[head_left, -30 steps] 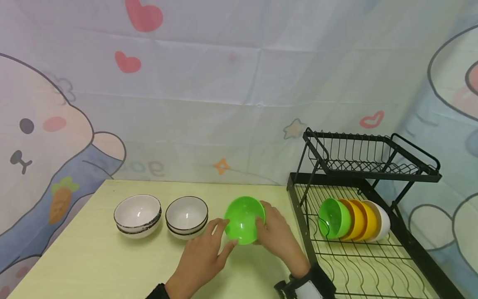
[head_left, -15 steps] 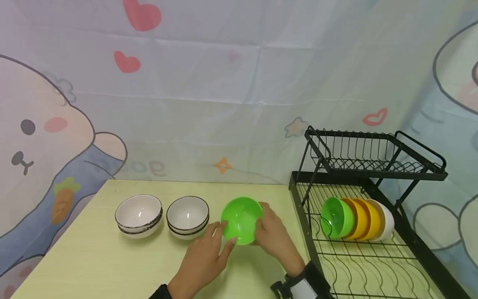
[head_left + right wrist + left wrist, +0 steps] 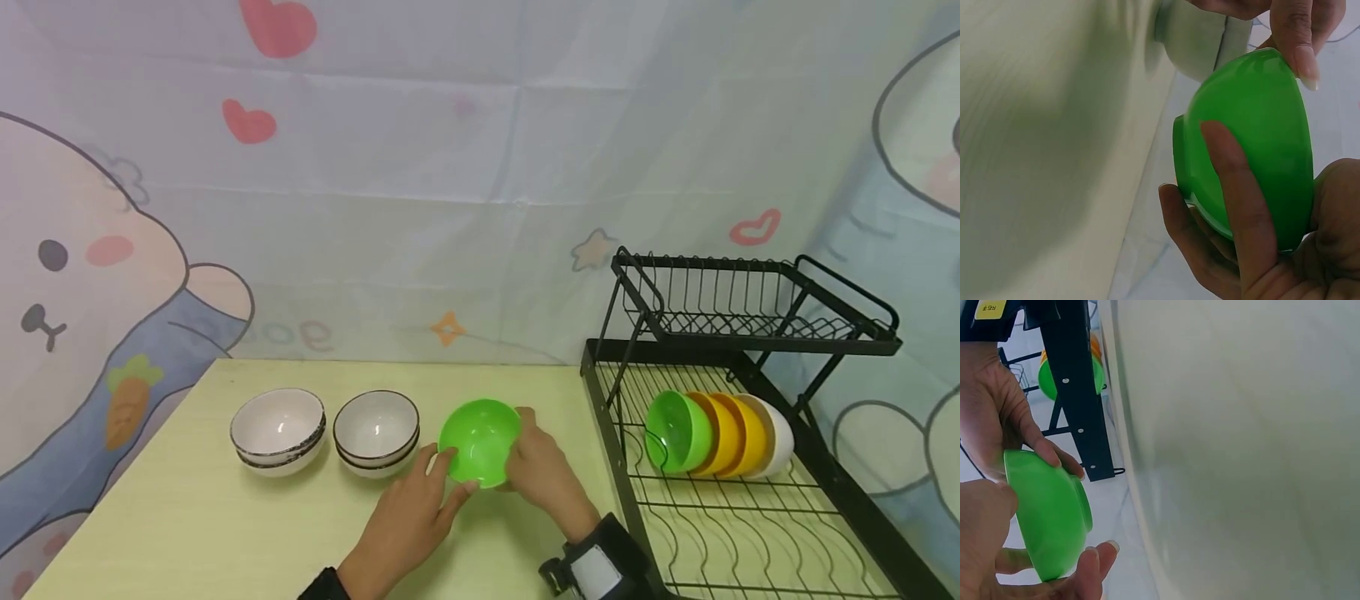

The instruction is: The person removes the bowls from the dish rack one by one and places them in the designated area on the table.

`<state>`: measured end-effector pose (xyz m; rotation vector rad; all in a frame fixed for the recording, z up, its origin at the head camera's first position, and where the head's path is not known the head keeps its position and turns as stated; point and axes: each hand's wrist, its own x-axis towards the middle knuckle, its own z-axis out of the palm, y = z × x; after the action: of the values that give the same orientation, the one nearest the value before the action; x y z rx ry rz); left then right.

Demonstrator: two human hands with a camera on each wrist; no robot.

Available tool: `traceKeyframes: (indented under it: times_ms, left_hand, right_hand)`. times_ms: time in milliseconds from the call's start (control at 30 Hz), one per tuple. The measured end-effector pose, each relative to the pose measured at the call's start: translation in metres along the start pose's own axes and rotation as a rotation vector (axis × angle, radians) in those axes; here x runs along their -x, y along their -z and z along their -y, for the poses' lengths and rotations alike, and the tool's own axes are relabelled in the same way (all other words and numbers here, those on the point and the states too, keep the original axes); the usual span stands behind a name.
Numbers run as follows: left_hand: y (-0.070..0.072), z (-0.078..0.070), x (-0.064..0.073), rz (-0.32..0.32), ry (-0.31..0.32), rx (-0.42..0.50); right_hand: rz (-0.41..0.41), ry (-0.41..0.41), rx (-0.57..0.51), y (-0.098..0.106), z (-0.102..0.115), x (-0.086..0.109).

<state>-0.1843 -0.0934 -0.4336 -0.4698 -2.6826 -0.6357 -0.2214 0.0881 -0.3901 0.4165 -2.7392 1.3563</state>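
From where I stand, the glossy green plastic-looking bowl (image 3: pixel 480 442) is up off the pale yellow worktop (image 3: pixel 225 533), between the person's two hands. Each grip is closed about it: the left hand (image 3: pixel 405 517) has thumb and fingers at its left and near rim, while the right hand (image 3: pixel 549 479) clasps the right side, fingers along the outer wall. Being round, the bowl has no long axis; its mouth faces up and its base is toward the worktop.

The telling relation is sideways: the held bowl lies left of the black metal two-tier dish rack (image 3: pixel 780 342), well apart from it, and the right hand is the nearer of the two.

Counting, one bowl is held. On the rack's lower tier four more lean on edge in a close row: one second green bowl (image 3: pixel 675 433), mouth turned left, two orange-yellow round bowls (image 3: pixel 752 435), and one plain white bowl (image 3: pixel 782 437). Whether they nest, I cannot tell. Left of the hands sit white, dark-rimmed, ceramic-looking bowls in a farther stack (image 3: pixel 277 425) and a nearer stack (image 3: pixel 375 425); I count two rims in each, so four.
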Motion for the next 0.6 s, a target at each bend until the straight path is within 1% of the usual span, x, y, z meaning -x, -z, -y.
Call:
traceKeyframes:
  times_ms: [133, 233, 300, 400, 600]
  left_hand:
    - [0.001, 0.001, -0.002, 0.024, 0.018, 0.006]
    - [0.001, 0.002, -0.003, 0.030, 0.021, 0.014]
    - [0.001, 0.004, -0.004, 0.025, 0.022, 0.016]
    - [-0.001, 0.006, -0.006, 0.016, 0.028, 0.024]
    - [-0.008, 0.007, -0.007, 0.001, 0.030, 0.030]
  right_hand:
    - [0.003, 0.034, 0.017, -0.002, -0.002, -0.003]
    - [-0.006, 0.039, 0.042, -0.004, -0.003, -0.006]
    - [-0.017, 0.046, 0.059, -0.005, -0.004, -0.010]
    - [-0.013, 0.056, 0.077, -0.008, -0.006, -0.015]
    - [0.012, 0.022, 0.076, -0.013, -0.010, -0.016]
